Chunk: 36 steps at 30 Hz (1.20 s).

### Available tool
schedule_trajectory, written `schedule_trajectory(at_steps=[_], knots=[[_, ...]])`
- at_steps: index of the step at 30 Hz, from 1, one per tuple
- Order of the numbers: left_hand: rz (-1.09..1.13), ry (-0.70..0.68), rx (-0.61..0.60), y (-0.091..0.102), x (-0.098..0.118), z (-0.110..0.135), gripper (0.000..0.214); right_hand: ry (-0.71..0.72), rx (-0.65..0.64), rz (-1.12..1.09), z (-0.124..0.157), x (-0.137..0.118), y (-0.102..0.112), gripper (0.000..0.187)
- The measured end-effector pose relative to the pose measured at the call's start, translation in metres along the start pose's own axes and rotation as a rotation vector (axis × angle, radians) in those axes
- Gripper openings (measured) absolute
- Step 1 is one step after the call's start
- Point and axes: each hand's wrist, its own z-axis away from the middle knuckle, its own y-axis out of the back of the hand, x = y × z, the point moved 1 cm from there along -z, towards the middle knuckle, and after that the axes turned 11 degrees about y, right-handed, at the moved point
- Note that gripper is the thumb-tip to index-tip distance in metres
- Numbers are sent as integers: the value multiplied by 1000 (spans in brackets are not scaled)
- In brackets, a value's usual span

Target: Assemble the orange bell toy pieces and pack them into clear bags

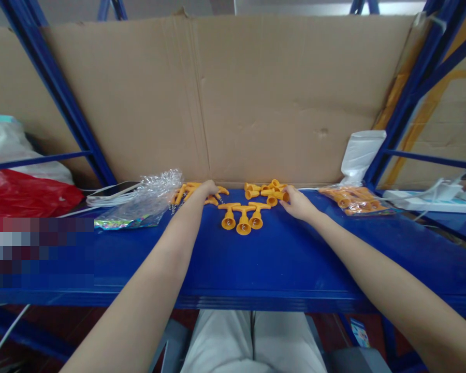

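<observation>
My left hand [208, 187] reaches into a pile of orange curved handle pieces [186, 190] with small metal chains, at the back of the blue shelf. Its fingers are mostly hidden behind the hand. My right hand [300, 205] has thumb and fingers closed around an orange bell-shaped cup [282, 196] at the right side of a loose heap of such cups [252, 194]. Between and in front of my hands lie three orange T-handled cups [244, 227], side by side, open ends facing me, with something small and metallic inside each.
Clear plastic bags [140, 202] and white cables [112, 198] lie at left, near a red bag [27, 194]. At right are a bag of orange parts [355, 199], a white pouch [361, 155] and a power strip [431, 201]. Cardboard [295, 98] closes the back between blue posts.
</observation>
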Motion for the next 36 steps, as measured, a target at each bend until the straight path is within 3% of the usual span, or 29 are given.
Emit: schedule_trajectory(at_steps=[4,8,11,14,19,22,26,36], knots=[[-146,104,86,14,15,0,8,-20,-7,-20,0,1,-2,28],[-227,84,152,33,36,11,14,-19,43,-43,-1,2,-2,27],[-28,43,118,39,49,28,16,-14,103,-79,-3,2,-1,28],[286,60,2,36,55,51,14,-36,127,-141,-4,0,1,31],[588,67,-181,19,49,93,18,11,137,-277,-6,-1,1,33],[670,118,-189,10,39,107,18,72,148,-358,-6,-1,-1,33],[677,167,-156,6,29,111,20,126,144,-462,-5,-2,-1,33],[611,134,-156,-3,22,110,17,180,135,-574,-4,-10,-1,35]])
